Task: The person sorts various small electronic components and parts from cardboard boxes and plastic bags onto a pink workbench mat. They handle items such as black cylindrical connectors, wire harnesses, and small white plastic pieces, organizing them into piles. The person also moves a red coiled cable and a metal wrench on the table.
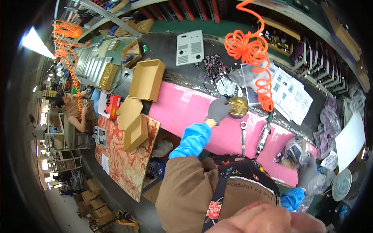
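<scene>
My left hand [218, 110], in a grey glove below a blue sleeve cover, is at the left rim of a round dark tub [238, 107] of small brass-coloured fasteners. Its fingers look curled, and whatever they hold is hidden. At the right, my grey-gloved right hand [309, 169] is closed among clear plastic bags [294, 150] and appears to grip one. On the pink bench cover [175, 112], a combination wrench [243, 138] lies beside a pneumatic screwdriver [264, 138] whose orange coiled hose [264, 85] hangs from above.
A light grey panel [190, 47], a bundle of dark wires [214, 70] and printed sheets [290, 95] lie behind the pink cover. Open cardboard boxes [147, 80] stand left, near a red-patterned board [130, 167]. A fan [342, 185] is at the right; another person [75, 108] sits far left.
</scene>
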A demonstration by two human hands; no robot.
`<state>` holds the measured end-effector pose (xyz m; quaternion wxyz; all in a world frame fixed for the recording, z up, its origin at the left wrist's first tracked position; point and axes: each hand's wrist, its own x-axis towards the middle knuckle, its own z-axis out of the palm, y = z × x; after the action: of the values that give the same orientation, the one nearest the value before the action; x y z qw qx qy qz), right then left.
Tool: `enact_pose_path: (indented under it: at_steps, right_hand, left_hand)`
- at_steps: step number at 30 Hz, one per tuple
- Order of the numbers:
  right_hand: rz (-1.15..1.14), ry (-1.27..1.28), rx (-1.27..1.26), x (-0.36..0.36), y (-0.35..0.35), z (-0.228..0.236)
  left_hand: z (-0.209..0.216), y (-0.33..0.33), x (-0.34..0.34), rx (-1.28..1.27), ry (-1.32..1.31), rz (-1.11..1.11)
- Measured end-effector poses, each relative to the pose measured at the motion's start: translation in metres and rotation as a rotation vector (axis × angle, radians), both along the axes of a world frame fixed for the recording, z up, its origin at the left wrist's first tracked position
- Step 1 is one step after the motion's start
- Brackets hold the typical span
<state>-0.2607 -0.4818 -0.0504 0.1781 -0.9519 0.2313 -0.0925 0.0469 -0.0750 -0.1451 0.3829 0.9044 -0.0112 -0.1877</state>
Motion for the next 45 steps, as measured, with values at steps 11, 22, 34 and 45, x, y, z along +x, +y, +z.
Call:
enact_pose_path:
  at_steps: [11, 22, 34, 45]
  right_hand:
    - [0.022, -0.011, -0.038, 0.014, -0.013, -0.011]
    - [-0.028, 0.06, -0.037, 0.023, 0.003, 0.003]
    - [-0.149, 0.15, 0.082, 0.024, 0.004, 0.005]
    - [-0.081, 0.178, 0.088, 0.044, 0.009, 0.018]
  left_hand:
    - [0.24, 0.057, 0.195, -0.037, -0.417, 0.196]
    - [0.26, -0.099, 0.389, -0.188, -0.411, 0.031]
    - [0.217, -0.076, 0.303, -0.749, -0.682, 0.23]
    - [-0.037, 0.033, 0.105, 0.283, -0.182, 0.385]
